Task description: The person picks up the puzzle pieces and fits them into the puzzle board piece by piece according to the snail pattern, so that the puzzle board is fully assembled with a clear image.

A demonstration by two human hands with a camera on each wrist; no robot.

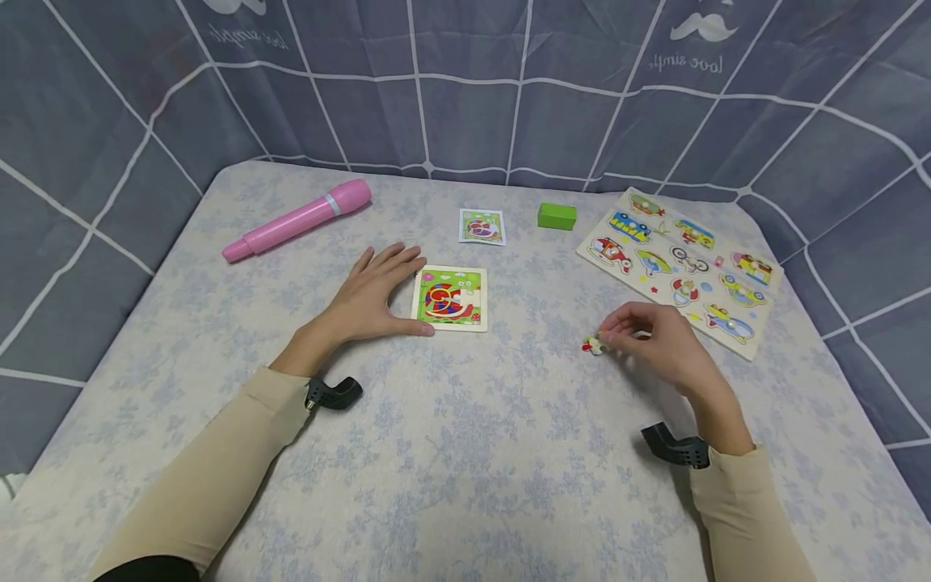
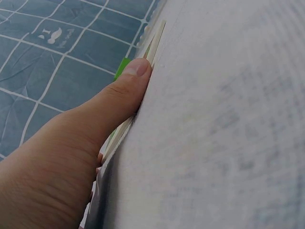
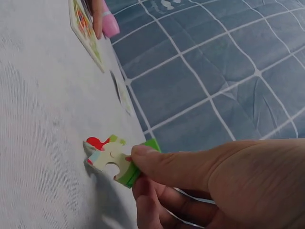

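My right hand [image 1: 658,343] pinches a jigsaw puzzle piece [image 3: 114,160] between thumb and fingers. Cream, red and green, the piece is tilted, its lower tip at or just above the cloth. A square wooden jigsaw puzzle [image 1: 450,298] with a snail picture lies mid-table; a pale patch shows at its right side. Beside it my left hand [image 1: 374,295] is spread, thumb at the near left corner and fingertips by the far left one. The left wrist view has the thumb [image 2: 136,71] straight against the puzzle's edge [image 2: 156,45]. The left fingertips are mostly hidden there.
Behind the puzzle lies a small snail picture card [image 1: 482,227], with a green block [image 1: 557,216] to its right. A pink microphone-shaped tube [image 1: 298,220] is at the back left. A wooden vehicle puzzle board [image 1: 680,267] sits at the back right. Grey checked curtain [image 1: 465,113] surrounds the table.
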